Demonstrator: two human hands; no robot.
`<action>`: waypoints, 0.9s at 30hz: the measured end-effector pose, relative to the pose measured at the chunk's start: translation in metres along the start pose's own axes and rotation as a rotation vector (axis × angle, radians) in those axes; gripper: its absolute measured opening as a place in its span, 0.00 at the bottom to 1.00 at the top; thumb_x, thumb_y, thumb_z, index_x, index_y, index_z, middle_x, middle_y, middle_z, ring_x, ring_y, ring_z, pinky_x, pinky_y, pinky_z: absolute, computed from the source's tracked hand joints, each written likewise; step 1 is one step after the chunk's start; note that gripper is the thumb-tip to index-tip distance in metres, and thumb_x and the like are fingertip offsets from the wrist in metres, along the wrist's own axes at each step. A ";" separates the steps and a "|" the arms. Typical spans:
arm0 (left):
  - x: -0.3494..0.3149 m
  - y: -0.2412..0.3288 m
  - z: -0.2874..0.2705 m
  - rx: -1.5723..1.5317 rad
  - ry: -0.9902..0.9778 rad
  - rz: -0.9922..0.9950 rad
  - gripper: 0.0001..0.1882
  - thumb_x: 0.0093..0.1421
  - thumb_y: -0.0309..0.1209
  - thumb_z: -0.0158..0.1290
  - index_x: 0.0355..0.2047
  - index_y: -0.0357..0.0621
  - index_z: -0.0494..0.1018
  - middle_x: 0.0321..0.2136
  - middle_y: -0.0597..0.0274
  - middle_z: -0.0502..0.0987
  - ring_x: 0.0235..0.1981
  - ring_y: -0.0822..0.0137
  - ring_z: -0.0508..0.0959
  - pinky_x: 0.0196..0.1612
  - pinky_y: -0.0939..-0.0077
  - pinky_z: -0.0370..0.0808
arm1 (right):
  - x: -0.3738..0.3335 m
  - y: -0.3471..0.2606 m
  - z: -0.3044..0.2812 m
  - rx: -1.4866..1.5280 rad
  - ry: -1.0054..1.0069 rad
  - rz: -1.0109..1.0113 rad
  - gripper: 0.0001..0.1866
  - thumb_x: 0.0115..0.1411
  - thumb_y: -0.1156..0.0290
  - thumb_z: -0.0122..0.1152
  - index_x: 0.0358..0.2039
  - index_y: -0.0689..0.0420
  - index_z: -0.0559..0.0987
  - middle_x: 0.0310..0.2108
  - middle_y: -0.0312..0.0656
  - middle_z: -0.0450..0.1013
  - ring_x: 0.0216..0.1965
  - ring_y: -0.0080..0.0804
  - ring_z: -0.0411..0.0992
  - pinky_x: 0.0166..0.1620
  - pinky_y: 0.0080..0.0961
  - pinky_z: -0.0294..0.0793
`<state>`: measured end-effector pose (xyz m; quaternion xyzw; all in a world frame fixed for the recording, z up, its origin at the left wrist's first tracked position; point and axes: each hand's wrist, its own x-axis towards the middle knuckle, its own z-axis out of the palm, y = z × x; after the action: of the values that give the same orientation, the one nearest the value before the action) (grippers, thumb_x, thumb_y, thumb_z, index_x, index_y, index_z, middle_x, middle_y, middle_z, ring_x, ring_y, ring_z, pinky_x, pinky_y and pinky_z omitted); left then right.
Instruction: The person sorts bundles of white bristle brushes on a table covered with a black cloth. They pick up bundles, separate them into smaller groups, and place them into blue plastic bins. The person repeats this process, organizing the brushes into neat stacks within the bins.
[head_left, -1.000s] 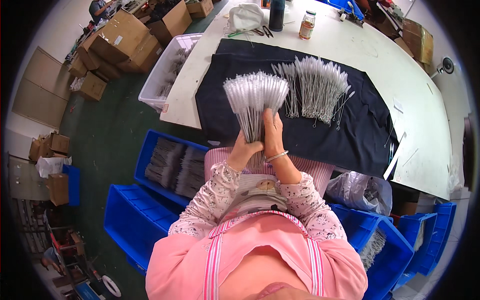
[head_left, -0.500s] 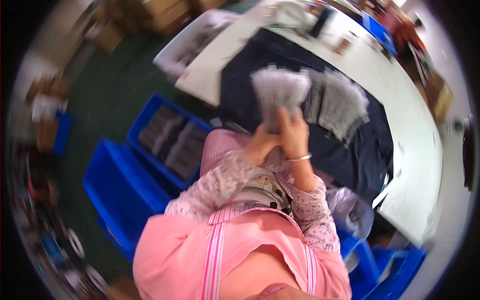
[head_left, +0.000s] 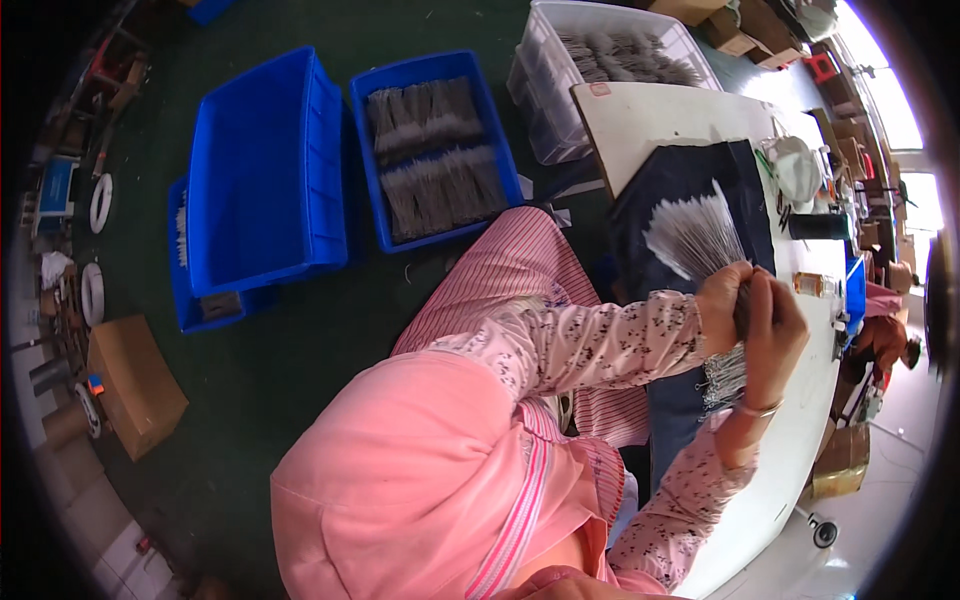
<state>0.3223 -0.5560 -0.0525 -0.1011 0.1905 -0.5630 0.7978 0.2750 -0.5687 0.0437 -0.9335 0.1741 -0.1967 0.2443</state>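
Observation:
A bundle of thin wire brushes with white bristled tips fans out over a dark cloth on the table. My left hand is closed round the grey wire stems just below the tips. Against the same stems, on their right side, my right hand is closed, with its fingertips near the left hand's. Looped wire ends show below the hands; whether they belong to this bundle or to a pile on the cloth, I cannot tell.
Left of the table, a blue bin holds two rows of similar brushes beside a deep blue bin. A clear plastic tub with more brushes stands by the white table's far corner. A cardboard box sits at far left.
The view has turned left, so the table now lies at the right and the blue bins show more fully. Both hands still hold the bundle, whose tips are now fanned and sharper.

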 end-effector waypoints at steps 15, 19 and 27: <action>0.094 0.033 0.020 -0.356 -0.023 -0.005 0.23 0.61 0.55 0.41 0.43 0.52 0.69 0.37 0.60 0.76 0.39 0.58 0.77 0.46 0.50 0.73 | 0.149 0.068 0.012 -0.343 -0.554 -0.398 0.06 0.47 0.73 0.54 0.26 0.59 0.78 0.26 0.45 0.74 0.30 0.34 0.72 0.37 0.25 0.69; 0.094 0.039 0.023 -0.358 -0.006 -0.023 0.23 0.61 0.55 0.41 0.44 0.52 0.67 0.38 0.60 0.75 0.39 0.58 0.77 0.46 0.51 0.73 | 0.156 0.071 0.013 -0.381 -0.595 -0.300 0.07 0.46 0.74 0.54 0.28 0.57 0.78 0.28 0.45 0.73 0.37 0.38 0.70 0.43 0.28 0.68; 0.050 0.003 -0.016 0.149 -0.216 0.357 0.19 0.58 0.43 0.50 0.44 0.47 0.65 0.35 0.61 0.75 0.37 0.65 0.76 0.45 0.65 0.74 | 0.086 0.041 0.004 -0.108 -0.485 0.047 0.14 0.51 0.66 0.51 0.24 0.65 0.77 0.22 0.49 0.74 0.23 0.40 0.72 0.28 0.27 0.67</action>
<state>0.3323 -0.6009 -0.0778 -0.0664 0.0766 -0.4111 0.9059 0.3416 -0.6368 0.0433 -0.9608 0.1424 0.0486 0.2330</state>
